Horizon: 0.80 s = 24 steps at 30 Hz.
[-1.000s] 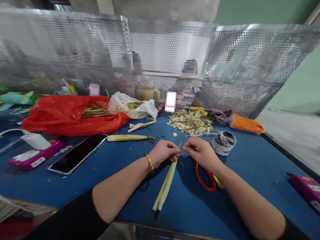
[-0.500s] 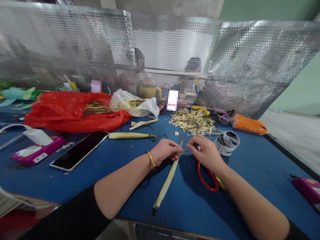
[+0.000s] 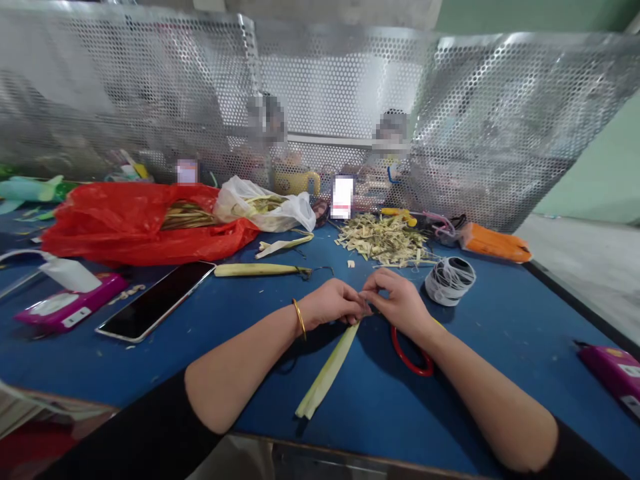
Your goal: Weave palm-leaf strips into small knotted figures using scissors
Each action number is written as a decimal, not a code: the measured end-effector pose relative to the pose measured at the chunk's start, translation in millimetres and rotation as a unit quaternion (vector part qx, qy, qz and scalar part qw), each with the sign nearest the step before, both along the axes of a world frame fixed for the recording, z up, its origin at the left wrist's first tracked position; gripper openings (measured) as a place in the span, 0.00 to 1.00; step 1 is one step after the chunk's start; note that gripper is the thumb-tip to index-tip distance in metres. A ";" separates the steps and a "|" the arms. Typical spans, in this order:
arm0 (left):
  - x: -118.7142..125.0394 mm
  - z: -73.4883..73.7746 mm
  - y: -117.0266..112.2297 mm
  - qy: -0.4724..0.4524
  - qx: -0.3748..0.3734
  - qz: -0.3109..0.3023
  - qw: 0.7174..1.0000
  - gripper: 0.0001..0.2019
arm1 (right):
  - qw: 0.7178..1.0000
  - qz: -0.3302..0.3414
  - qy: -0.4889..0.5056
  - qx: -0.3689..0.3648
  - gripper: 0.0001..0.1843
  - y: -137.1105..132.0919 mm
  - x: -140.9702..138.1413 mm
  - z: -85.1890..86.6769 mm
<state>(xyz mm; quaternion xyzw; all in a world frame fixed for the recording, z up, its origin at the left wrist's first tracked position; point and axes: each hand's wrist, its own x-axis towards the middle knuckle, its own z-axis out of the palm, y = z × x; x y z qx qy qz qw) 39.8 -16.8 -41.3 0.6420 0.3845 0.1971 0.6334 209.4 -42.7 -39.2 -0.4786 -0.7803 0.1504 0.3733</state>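
Observation:
A pale green folded leaf strip (image 3: 326, 373) lies slanting on the blue table (image 3: 250, 347), its far end held up between my hands. My left hand (image 3: 333, 303), with a gold bangle on the wrist, is closed in a pinch on that end. My right hand (image 3: 395, 300) is closed too, its fingertips meeting the left hand's at the leaf end. Red-handled scissors (image 3: 409, 357) lie under my right wrist, partly hidden.
A spool of thin cord (image 3: 450, 280) stands right of my hands, behind it a heap of leaf trimmings (image 3: 385, 240). A finished leaf roll (image 3: 257, 270), a phone (image 3: 157, 300), red bag (image 3: 135, 223) of leaves and white bag (image 3: 270, 210) lie left. Perforated metal screen (image 3: 325, 100) behind.
My hands have come together, so the right fingertips now touch the left at the leaf end. The leaf's two strips have closed into one and its near end has swung slightly left.

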 end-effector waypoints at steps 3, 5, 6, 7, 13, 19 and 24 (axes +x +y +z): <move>-2.0 -0.7 2.6 0.001 -0.004 -0.015 1.000 0.04 | 1.000 -0.015 -0.016 -0.004 0.07 1.0 1.1 -1.6; -3.0 -0.6 3.7 0.002 -0.003 -0.020 1.000 0.04 | 0.999 -0.021 -0.023 -0.007 0.07 1.4 1.5 -2.1; -3.3 -0.5 3.9 0.003 -0.002 -0.021 1.000 0.04 | 0.999 -0.023 -0.023 -0.007 0.07 1.6 1.5 -2.6; -3.4 -0.5 3.8 0.003 -0.001 -0.024 1.000 0.04 | 0.999 -0.024 -0.023 -0.007 0.07 1.8 1.2 -3.2; -0.7 -1.8 0.8 0.002 0.003 -0.003 1.000 0.10 | 1.000 -0.024 -0.014 -0.011 0.08 2.1 0.2 -4.2; -2.0 -1.3 2.6 -0.036 -0.046 0.021 0.998 0.12 | 0.986 -0.142 -0.088 0.010 0.09 -5.5 11.4 20.3; -4.4 0.8 4.7 -0.041 -0.067 0.041 0.996 0.12 | 0.983 -0.051 -0.078 -0.157 0.03 -8.7 12.3 26.2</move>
